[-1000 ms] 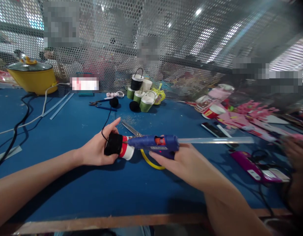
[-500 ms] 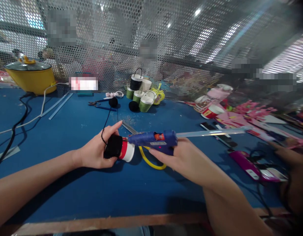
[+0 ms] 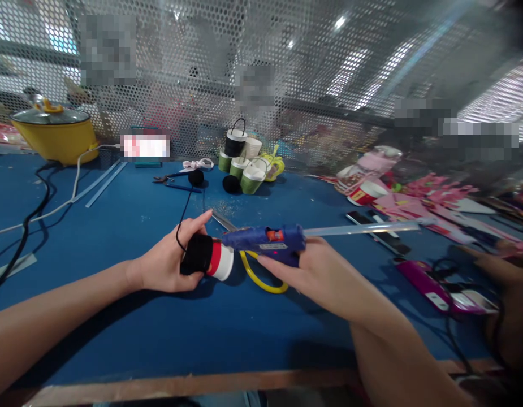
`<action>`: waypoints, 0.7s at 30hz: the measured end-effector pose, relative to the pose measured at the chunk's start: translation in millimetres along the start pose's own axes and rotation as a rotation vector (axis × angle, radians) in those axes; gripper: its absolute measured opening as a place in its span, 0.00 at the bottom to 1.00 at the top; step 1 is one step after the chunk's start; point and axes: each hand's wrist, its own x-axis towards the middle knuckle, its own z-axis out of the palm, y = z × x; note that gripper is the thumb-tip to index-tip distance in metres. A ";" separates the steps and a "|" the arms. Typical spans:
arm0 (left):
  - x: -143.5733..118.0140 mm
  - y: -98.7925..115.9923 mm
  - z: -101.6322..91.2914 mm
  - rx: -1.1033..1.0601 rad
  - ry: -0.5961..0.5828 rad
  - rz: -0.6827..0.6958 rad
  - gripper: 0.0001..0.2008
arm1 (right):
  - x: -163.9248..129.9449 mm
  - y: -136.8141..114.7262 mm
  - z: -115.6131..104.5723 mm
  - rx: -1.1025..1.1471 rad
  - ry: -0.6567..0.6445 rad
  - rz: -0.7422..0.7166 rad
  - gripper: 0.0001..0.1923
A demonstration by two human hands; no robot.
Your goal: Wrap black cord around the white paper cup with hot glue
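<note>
My left hand (image 3: 170,257) is closed around a paper cup (image 3: 222,261) tipped on its side, its white rim end facing right. Black yarn (image 3: 197,255) wraps much of the cup, and a red band shows beside it. From the wrapped part a strand runs over my fingers up to a black yarn ball (image 3: 195,177). My right hand (image 3: 310,271) grips a blue glue gun (image 3: 263,240), whose nozzle is at the cup's side by the yarn's edge. A long clear glue stick (image 3: 363,229) sticks out of its back. Yellow-handled scissors (image 3: 261,281) lie beneath the gun.
Pliers (image 3: 176,183) and a stack of small wrapped cups (image 3: 244,161) stand further back. A yellow pot (image 3: 55,135) is at the far left. On the right are a phone (image 3: 377,233), a purple device (image 3: 431,288), pink materials and another person's hand (image 3: 498,265).
Almost nothing differs. The cup has rolled or shifted very slightly in my left hand, and the glue gun's nozzle remains close against it.
</note>
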 end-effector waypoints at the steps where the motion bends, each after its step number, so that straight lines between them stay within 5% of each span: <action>1: 0.1 0.2 0.0 -0.003 0.002 -0.004 0.46 | -0.1 -0.4 0.2 -0.017 0.005 -0.006 0.11; 9: 2.7 4.6 1.3 -0.142 0.028 -0.107 0.46 | -5.6 2.7 5.4 -0.097 0.020 0.007 0.16; 21: 5.0 3.1 0.5 -0.227 0.068 -0.339 0.48 | -13.7 1.0 11.8 -0.145 0.085 -0.055 0.10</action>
